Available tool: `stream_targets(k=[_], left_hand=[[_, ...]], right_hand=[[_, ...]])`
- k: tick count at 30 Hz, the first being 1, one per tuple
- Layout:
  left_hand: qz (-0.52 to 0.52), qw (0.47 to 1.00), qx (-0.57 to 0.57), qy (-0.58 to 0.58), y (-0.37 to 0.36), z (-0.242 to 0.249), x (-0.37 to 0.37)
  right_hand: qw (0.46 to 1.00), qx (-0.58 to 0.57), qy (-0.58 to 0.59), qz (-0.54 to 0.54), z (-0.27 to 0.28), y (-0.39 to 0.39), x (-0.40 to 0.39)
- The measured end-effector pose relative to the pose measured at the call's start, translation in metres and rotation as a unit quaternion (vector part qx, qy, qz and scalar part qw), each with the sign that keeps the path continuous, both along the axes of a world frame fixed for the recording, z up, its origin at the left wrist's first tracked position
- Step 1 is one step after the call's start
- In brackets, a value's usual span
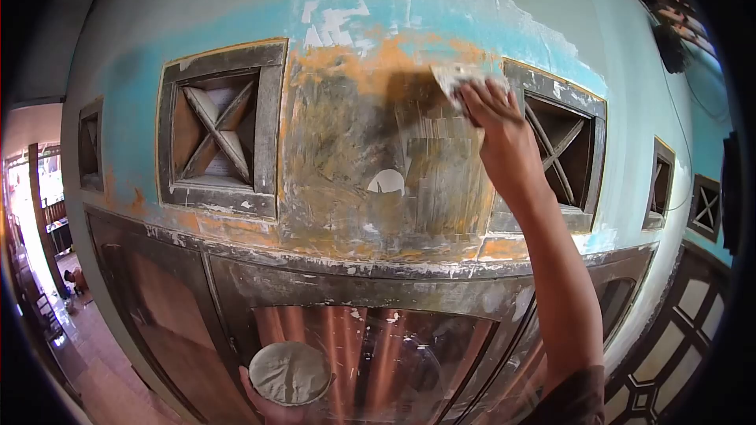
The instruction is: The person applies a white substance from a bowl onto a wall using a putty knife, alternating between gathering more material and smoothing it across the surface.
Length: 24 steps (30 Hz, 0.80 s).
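Observation:
My right hand point(494, 110) is raised to the wall and closed around a putty knife point(457, 83), whose pale, smeared blade lies at the wall's surface. Behind it the wall patch point(339, 142) is stained grey-brown and orange, with a white blob of filler point(386, 182) lower down. At the bottom, my left hand point(272, 409) holds a round bowl point(289, 374) from below, mostly hidden by it. Grey-white putty fills the bowl, with a groove across its surface.
Wooden vent frames with crossed bars, one at left point(216, 130) and one at right point(563, 149), flank the patch. Under them runs a wooden door frame with a glass pane point(370, 362) and reddish curtain. A person point(76, 279) is far left, beyond a tiled floor point(110, 346).

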State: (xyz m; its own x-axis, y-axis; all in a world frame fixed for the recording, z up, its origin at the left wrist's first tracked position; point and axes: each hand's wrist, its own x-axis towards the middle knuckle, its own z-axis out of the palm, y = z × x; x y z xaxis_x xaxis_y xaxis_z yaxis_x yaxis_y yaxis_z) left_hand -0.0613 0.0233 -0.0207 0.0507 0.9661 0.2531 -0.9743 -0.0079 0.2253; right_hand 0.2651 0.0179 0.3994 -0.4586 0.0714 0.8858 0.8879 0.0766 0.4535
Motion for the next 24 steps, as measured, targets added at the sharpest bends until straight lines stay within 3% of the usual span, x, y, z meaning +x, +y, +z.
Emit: stream_targets(k=[3, 5, 6, 8, 9, 12, 14, 15, 16, 17, 19, 22, 23, 24], left_hand=[[-0.020, 0.996, -0.055, -0.065, -0.006, 0.013, -0.003], [-0.036, 0.983, -0.154, -0.093, -0.011, 0.021, -0.009], [-0.036, 0.984, -0.150, -0.094, -0.012, 0.024, -0.006], [0.102, 0.982, -0.157, -0.025, -0.010, 0.028, 0.006], [0.101, 0.982, -0.156, -0.025, -0.007, 0.027, 0.006], [0.052, 0.987, -0.149, -0.044, -0.004, 0.015, -0.004], [-0.096, 0.990, 0.078, -0.063, -0.005, 0.005, -0.008], [-0.095, 0.991, 0.073, -0.061, -0.012, 0.011, -0.007], [-0.056, 0.997, -0.019, -0.043, -0.019, 0.024, -0.004], [-0.014, 0.994, -0.109, -0.026, -0.023, 0.031, -0.002], [-0.008, 0.997, -0.078, -0.006, -0.018, 0.020, 0.000], [-0.007, 0.998, -0.065, -0.019, -0.012, 0.016, 0.007], [-0.011, 0.995, -0.081, -0.054, -0.011, 0.018, 0.009], [-0.012, 0.995, -0.083, -0.053, -0.012, 0.019, 0.011]], right_hand=[[0.999, 0.041, 0.016, 0.001, 0.025, 0.024, 0.003], [1.000, 0.013, -0.021, -0.002, 0.028, 0.039, 0.004], [1.000, -0.022, -0.013, -0.017, 0.020, 0.035, -0.003], [0.998, -0.022, -0.034, -0.051, -0.010, 0.049, 0.005], [0.997, -0.048, -0.020, -0.049, -0.029, 0.048, 0.005], [0.991, -0.125, -0.013, -0.052, -0.068, 0.027, 0.007], [0.989, -0.138, -0.026, -0.039, -0.084, 0.014, 0.010], [0.988, -0.145, -0.039, -0.027, -0.091, 0.006, 0.012], [0.987, -0.143, -0.051, -0.041, -0.094, -0.007, 0.011], [0.992, -0.121, -0.025, -0.021, -0.094, -0.020, 0.006], [0.995, -0.068, 0.009, 0.070, -0.082, -0.031, 0.008], [0.959, -0.118, 0.173, 0.192, -0.049, -0.051, 0.008], [0.927, -0.232, 0.283, 0.084, -0.027, -0.062, 0.014], [0.911, -0.246, 0.283, 0.174, -0.015, -0.053, 0.024]])
